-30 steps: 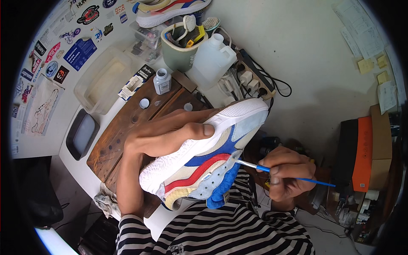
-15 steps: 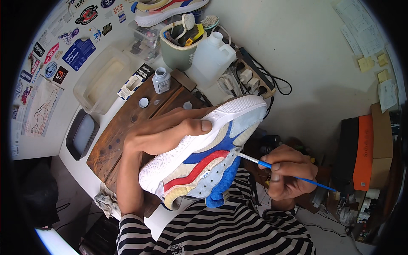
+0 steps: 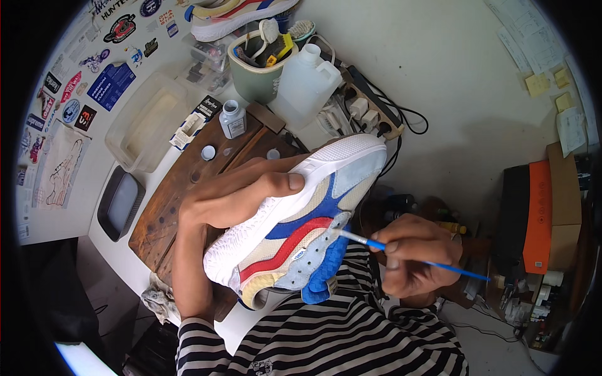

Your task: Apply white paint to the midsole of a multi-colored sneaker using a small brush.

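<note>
My left hand grips a sneaker by its white sole, thumb along the sole's edge and the other fingers hidden behind. The shoe is tilted on its side, showing blue, red, cream and pale grey-blue panels. A thin blue paintbrush is pinched in my right hand. Its pale bristle tip touches the grey-blue eyelet strip near the toe end. Past the shoe, a small open bottle stands on a dark wooden board, with a round white cap lying nearby.
Behind the board are a clear plastic tub, a green bin of brushes, a translucent jug and a power strip with cables. Another sneaker sits at the back. An orange box stands at the right.
The brush tip has slid left and slightly down along the eyelet strip, my right hand moving with it. The shoe has shifted slightly left in view, still in my left hand.
</note>
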### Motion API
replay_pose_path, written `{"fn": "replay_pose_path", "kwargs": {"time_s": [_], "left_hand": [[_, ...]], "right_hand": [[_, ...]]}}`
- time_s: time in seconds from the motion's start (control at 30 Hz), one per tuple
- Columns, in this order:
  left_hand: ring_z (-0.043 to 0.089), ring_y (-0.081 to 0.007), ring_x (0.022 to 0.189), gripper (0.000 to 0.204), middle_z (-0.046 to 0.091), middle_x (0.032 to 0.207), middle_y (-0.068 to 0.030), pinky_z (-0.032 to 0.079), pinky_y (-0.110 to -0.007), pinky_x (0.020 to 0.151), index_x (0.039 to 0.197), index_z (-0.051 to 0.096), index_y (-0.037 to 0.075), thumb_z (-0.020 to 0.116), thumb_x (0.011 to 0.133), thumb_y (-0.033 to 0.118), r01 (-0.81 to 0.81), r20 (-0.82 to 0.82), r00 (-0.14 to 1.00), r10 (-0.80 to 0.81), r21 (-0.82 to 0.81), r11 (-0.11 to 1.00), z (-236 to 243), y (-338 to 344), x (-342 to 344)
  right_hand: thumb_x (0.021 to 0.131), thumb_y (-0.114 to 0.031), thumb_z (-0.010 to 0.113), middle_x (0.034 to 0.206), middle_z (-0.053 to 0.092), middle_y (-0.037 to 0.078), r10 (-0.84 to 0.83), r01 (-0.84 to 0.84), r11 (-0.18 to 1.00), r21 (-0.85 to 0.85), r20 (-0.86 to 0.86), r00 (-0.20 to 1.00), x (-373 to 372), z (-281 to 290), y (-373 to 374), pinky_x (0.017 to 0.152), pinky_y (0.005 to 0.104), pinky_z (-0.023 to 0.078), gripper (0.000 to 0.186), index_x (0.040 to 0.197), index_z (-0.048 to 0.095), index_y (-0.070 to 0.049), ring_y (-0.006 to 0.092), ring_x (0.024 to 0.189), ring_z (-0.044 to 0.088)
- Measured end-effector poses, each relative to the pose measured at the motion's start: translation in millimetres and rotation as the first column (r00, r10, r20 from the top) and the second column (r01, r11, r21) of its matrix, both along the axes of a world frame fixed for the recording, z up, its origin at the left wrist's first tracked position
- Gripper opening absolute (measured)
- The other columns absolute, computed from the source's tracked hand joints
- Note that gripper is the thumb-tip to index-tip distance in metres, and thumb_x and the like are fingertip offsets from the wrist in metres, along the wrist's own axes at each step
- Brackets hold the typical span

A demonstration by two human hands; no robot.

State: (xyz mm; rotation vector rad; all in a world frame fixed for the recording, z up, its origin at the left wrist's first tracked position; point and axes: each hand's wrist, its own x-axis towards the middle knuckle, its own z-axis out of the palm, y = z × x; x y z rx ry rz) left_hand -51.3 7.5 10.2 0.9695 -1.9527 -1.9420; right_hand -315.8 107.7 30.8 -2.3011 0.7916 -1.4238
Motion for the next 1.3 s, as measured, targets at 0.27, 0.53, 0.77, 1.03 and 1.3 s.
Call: {"fn": "replay_pose_path", "kwargs": {"time_s": [0.27,0.53,0.77,1.03,1.3], "left_hand": [[0.067,-0.032,0.105,0.077,0.068,0.127,-0.0249,0.05,-0.038,0.094,0.152,0.046,-0.001,0.039,0.097,0.051,0.0,0.016,1.0,0.0,-0.013,1.0,-1.9,-0.4,-1.6],[0.067,-0.0319,0.105,0.077,0.068,0.126,-0.0247,0.05,-0.037,0.094,0.152,0.046,-0.001,0.039,0.096,0.052,0.004,0.046,0.999,-0.002,-0.046,0.999,-2.6,-0.9,-2.2],[0.067,-0.0304,0.107,0.076,0.068,0.127,-0.0236,0.05,-0.037,0.095,0.153,0.045,-0.001,0.04,0.097,0.05,-0.013,-0.023,1.0,0.013,-0.022,1.0,-6.6,-0.5,1.1],[0.066,-0.0281,0.107,0.073,0.069,0.128,-0.0218,0.05,-0.037,0.096,0.152,0.046,-0.001,0.042,0.098,0.047,-0.035,-0.043,0.998,0.037,0.029,0.999,-8.0,1.3,0.3],[0.065,-0.0262,0.107,0.071,0.069,0.125,-0.0199,0.049,-0.035,0.096,0.15,0.049,-0.001,0.043,0.097,0.046,-0.034,-0.032,0.999,0.035,0.03,0.999,-4.8,0.2,3.6]], "right_hand": [[0.087,-0.003,0.069,0.087,0.069,0.023,0.151,-0.148,0.988,0.036,-0.139,0.979,1.9,11.5,3.6,0.056,0.0309,0.058,0.02,0.102,0.058,0.004,0.0211,0.063,0.069],[0.086,0.0,0.068,0.092,0.068,0.022,0.135,-0.132,0.991,0.037,-0.121,0.983,6.2,10.4,7.1,0.057,0.0314,0.06,0.024,0.106,0.056,0.005,0.0231,0.065,0.071],[0.087,0.002,0.065,0.089,0.067,0.024,0.063,-0.061,0.997,0.049,-0.052,0.997,-5.7,7.4,2.5,0.057,0.0299,0.059,0.019,0.103,0.057,0.007,0.0203,0.062,0.068],[0.087,0.002,0.067,0.09,0.067,0.022,0.023,-0.022,1.0,0.02,-0.011,1.0,-5.9,0.3,0.5,0.056,0.0303,0.059,0.018,0.101,0.057,0.006,0.0203,0.066,0.07],[0.087,0.003,0.067,0.09,0.069,0.02,0.064,-0.061,0.997,0.056,-0.051,0.997,-7.0,-2.3,-0.5,0.054,0.0289,0.058,0.021,0.106,0.059,0.005,0.0193,0.062,0.069]]}}
